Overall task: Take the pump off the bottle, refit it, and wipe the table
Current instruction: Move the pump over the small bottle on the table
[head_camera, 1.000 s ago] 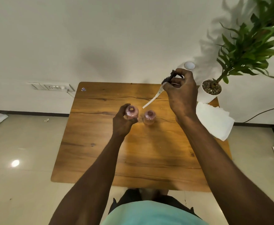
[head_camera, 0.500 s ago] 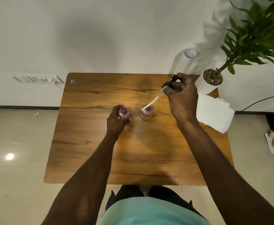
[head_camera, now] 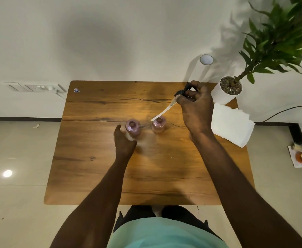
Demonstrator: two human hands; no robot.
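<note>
Wooden table (head_camera: 96, 167), two bottles (head_camera: 132, 127), white cloth (head_camera: 230, 125), potted plant (head_camera: 225, 92)

View: one head camera, looking steeply down and forward.
Covers: whole table (head_camera: 92, 158), wall, floor.
Nearness: arm's reach, likely standing.

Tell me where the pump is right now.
In the head view the pump is held in the right hand above the table's far right, its tube tip at the right-hand bottle's mouth.
</note>
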